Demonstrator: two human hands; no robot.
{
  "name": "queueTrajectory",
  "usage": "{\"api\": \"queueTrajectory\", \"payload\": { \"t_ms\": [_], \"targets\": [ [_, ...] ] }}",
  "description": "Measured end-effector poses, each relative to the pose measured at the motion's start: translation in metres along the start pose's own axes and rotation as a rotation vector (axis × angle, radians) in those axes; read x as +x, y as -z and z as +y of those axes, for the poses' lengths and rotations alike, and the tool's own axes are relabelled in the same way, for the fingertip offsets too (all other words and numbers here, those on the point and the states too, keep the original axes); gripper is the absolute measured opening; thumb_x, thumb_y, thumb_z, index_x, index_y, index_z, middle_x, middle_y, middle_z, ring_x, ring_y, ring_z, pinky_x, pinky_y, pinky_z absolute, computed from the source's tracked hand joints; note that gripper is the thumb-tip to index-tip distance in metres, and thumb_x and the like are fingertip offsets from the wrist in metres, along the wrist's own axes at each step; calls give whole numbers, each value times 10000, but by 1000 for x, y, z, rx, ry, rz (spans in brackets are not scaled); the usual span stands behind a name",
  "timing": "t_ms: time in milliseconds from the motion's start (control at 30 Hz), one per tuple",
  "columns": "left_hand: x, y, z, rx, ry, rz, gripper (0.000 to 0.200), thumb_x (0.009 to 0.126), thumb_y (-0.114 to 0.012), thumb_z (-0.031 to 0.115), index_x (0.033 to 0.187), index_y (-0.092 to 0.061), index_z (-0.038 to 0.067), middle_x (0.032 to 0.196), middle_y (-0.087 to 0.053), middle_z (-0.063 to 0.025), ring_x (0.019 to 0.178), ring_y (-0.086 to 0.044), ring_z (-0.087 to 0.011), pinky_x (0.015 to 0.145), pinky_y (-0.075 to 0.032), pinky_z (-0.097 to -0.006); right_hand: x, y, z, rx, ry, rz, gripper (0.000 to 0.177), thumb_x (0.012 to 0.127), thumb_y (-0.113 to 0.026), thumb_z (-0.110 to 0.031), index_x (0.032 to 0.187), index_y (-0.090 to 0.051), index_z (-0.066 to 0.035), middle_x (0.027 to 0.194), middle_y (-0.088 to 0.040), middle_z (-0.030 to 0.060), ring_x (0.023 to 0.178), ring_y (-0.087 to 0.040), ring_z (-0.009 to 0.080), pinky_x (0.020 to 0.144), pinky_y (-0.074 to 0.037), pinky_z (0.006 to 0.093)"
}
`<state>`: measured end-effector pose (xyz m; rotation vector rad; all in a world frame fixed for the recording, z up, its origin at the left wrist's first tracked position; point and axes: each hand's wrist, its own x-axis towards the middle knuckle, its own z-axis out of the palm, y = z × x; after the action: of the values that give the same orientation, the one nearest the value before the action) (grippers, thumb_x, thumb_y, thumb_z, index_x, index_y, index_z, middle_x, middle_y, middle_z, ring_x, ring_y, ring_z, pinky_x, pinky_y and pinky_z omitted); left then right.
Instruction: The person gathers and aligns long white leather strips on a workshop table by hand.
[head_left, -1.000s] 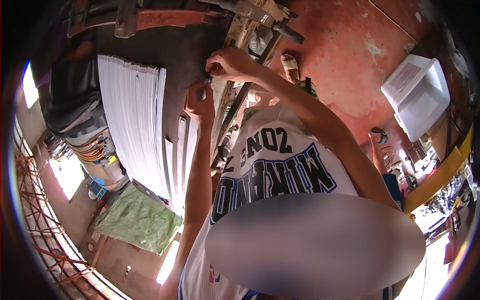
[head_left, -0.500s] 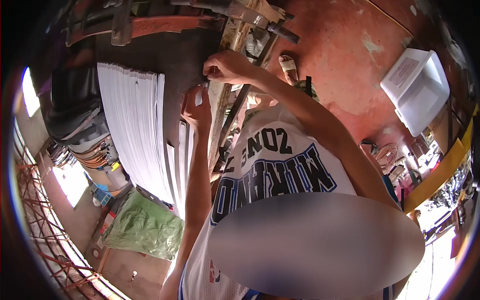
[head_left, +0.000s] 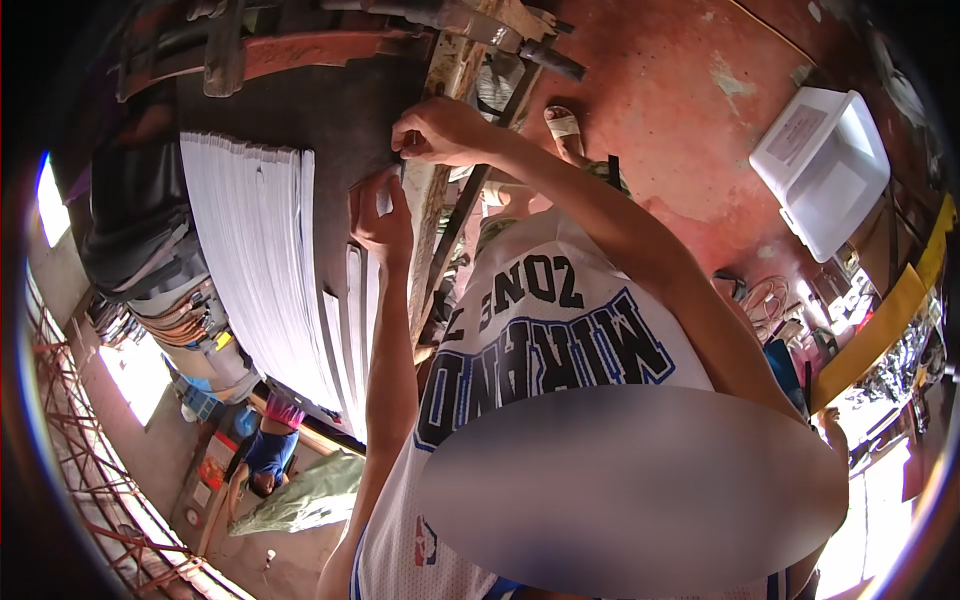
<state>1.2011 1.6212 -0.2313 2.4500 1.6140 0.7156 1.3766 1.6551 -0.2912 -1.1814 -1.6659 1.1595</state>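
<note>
My left hand [head_left: 380, 215] is raised over the dark table edge, its fingers curled around a small pale piece [head_left: 385, 200] whose kind I cannot make out. Just above it, my right hand [head_left: 440, 130] has thumb and fingertips pinched together. What sits in that pinch is too small to name. The two hands are close, with their fingertips near one another. Left of them lies a large fanned stack of white sheets [head_left: 250, 220], with a few narrower white strips [head_left: 358, 300] beside it.
A worn wooden beam [head_left: 432, 200] runs along the table edge. A clamp-like metal tool [head_left: 480, 28] lies at the top. On the red floor stands a white plastic bin [head_left: 850, 180]. At lower left, a person in blue [head_left: 268, 450] is by a green sheet [head_left: 300, 500].
At lower left, a person in blue has come into view and the green sheet has shifted and bunched up. Both hands keep nearly the same pose; the view has shifted slightly.
</note>
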Motion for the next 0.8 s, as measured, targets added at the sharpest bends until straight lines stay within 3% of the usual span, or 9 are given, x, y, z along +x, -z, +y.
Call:
{"api": "queueTrajectory", "payload": {
  "t_ms": [300, 400, 467, 567, 667, 800],
  "targets": [
    [-8, -10, -13, -29, 78, 74, 162, 730, -733, 11, 858, -655, 72, 908, -676, -83, 826, -656, -278, 723, -530, -365, -2, -8, -18, -29, -97, 15, 210, 753, -690, -173, 957, -673, -130, 892, -684, 101, 875, -658, 289, 771, -527, 402],
    [-16, -11, -16, -27, 281, 119, 296, 686, -796, 91, 920, -615, 110, 926, -674, -74, 827, -652, -304, 721, -507, -399, -2, -13, -31, 10, -129, -13, 278, 782, -727, -258, 980, -656, -77, 892, -688, 97, 872, -661, 288, 765, -522, 391],
    [-18, -13, -19, -86, 248, 155, 296, 694, -788, 83, 931, -612, 105, 917, -663, -69, 834, -634, -305, 725, -485, -400, -1, -20, -33, -25, -155, -62, 278, 787, -723, -269, 972, -660, -73, 884, -686, 112, 852, -668, 288, 754, -520, 391],
    [-22, -16, -15, -85, 357, 158, 324, 703, -756, 46, 980, -597, 101, 936, -648, -63, 873, -617, -297, 766, -451, -406, 3, -26, -29, 67, -149, -59, 287, 814, -712, -291, 959, -670, -46, 862, -684, 114, 801, -671, 234, 720, -509, 347],
    [-24, -15, -3, -49, 325, 154, 357, 709, -730, 43, 1028, -581, 101, 991, -632, -69, 894, -610, -280, 809, -424, -411, 3, -24, -37, 60, -184, -65, 312, 825, -722, -324, 969, -668, -52, 829, -684, 90, 744, -649, 185, 682, -489, 312],
    [-31, -20, -2, -100, 285, 212, 379, 723, -739, 84, 1063, -573, 95, 946, -648, -81, 882, -633, -283, 779, -434, -390, 0, -36, -33, -13, -105, 38, 262, 793, -760, -268, 893, -653, -51, 787, -681, 101, 725, -668, 226, 651, -494, 343]
  ]
}}
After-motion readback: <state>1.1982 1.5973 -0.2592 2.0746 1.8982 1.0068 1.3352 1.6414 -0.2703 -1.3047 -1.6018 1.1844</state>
